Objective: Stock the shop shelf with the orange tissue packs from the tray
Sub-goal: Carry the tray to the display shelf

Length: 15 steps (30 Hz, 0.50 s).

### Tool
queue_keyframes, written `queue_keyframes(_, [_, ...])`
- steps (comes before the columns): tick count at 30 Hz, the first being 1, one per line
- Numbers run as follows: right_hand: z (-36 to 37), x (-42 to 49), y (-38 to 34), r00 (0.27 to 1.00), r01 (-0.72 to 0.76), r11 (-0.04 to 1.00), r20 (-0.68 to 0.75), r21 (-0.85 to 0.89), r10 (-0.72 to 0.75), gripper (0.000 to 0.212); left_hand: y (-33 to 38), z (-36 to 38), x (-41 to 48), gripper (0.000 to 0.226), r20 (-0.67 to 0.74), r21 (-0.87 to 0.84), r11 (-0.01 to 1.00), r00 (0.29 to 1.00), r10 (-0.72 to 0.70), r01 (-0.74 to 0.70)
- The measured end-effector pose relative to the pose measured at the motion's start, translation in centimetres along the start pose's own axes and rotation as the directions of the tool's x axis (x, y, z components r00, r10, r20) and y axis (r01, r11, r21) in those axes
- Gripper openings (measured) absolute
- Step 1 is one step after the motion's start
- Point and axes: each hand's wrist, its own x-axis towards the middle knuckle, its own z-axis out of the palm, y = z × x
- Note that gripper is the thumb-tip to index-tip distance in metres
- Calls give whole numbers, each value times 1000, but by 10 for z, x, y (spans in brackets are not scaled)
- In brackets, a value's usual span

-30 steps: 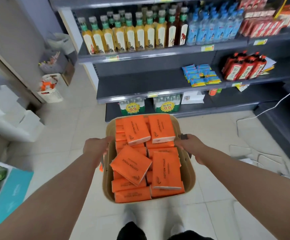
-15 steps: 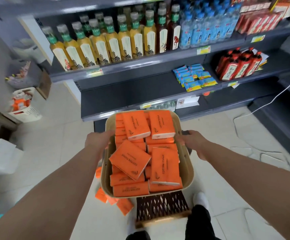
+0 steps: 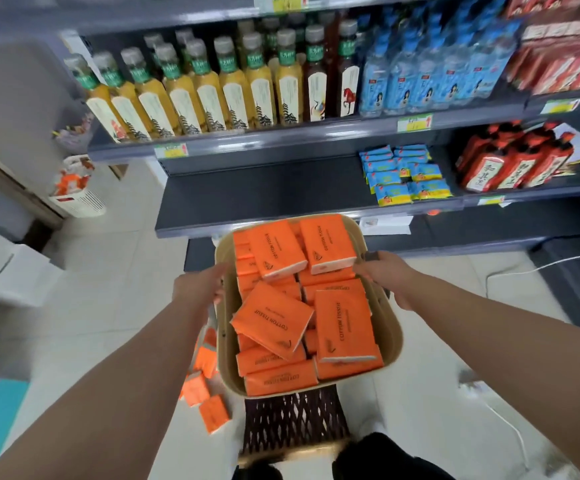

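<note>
A beige tray (image 3: pixel 387 327) heaped with several orange tissue packs (image 3: pixel 342 325) hangs in front of me. My left hand (image 3: pixel 200 287) grips its left rim and my right hand (image 3: pixel 390 275) grips its right rim at a dark handle. Just beyond the tray's far edge lies a dark grey shelf (image 3: pixel 264 195), bare on its left part. More orange packs (image 3: pixel 209 386) lie on the floor under the tray's left side.
Blue-and-yellow packs (image 3: pixel 404 174) and red bottles (image 3: pixel 513 161) fill the same shelf to the right. Yellow drink bottles (image 3: pixel 191 95) and blue water bottles (image 3: pixel 430 77) stand one level up. A dark woven stool (image 3: pixel 295 424) is below the tray. A white basket (image 3: pixel 77 199) stands at left.
I have stepped closer to the shelf, carrying the tray forward. The shelf looks larger and nearer. The stool and the fallen packs on the floor have come into view beneath the tray.
</note>
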Motion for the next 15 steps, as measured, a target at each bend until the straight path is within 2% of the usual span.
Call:
queue_keyframes(10, [-6, 34, -6, 1000, -26, 999, 1, -47, 26, 28, 2, 18, 24, 26, -58, 33, 998, 997, -47, 49])
queue_keyframes(15, [18, 50, -20, 997, -63, 997, -46, -51, 61, 47, 20, 7, 58, 28, 15, 69, 997, 1000, -23, 22])
